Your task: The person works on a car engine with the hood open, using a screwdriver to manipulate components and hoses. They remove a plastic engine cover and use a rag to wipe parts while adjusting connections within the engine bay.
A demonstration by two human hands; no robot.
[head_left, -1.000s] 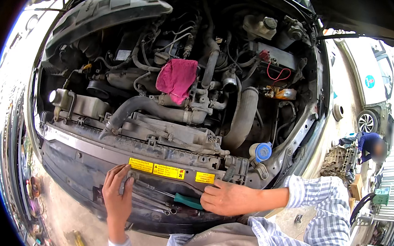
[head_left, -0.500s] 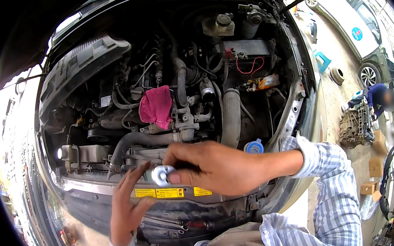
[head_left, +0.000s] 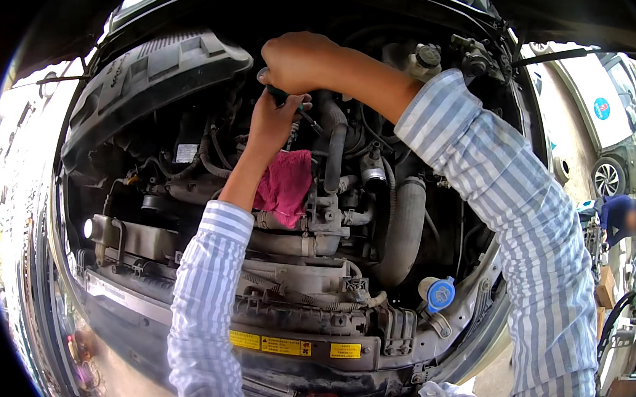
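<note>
In the head view, a green-handled tool (head_left: pixel 276 93) is held above the engine bay, just beyond the pink cloth (head_left: pixel 290 186), its shaft slanting down toward the ribbed grey hose (head_left: pixel 334 143). The grip of the left hand (head_left: pixel 272 121) is closed around the handle; that of the right hand (head_left: pixel 300 61) is curled tightly and seems closed on the upper end, though its inner fingers are hidden. Whether the tip is touching anything cannot be told.

For good control, the handle should be steadied by the left hand and force applied by the right in line with the shaft; the hose should be kept clear of the tip, and the cloth of both wrists.

Of the containers, the pale reservoir (head_left: pixel 142 238) at the left is capped in white, the filler neck at the front right is closed by a blue cap (head_left: pixel 440 294), and the rear reservoir bears a dark cap (head_left: pixel 428 55). What is in them cannot be seen.
</note>
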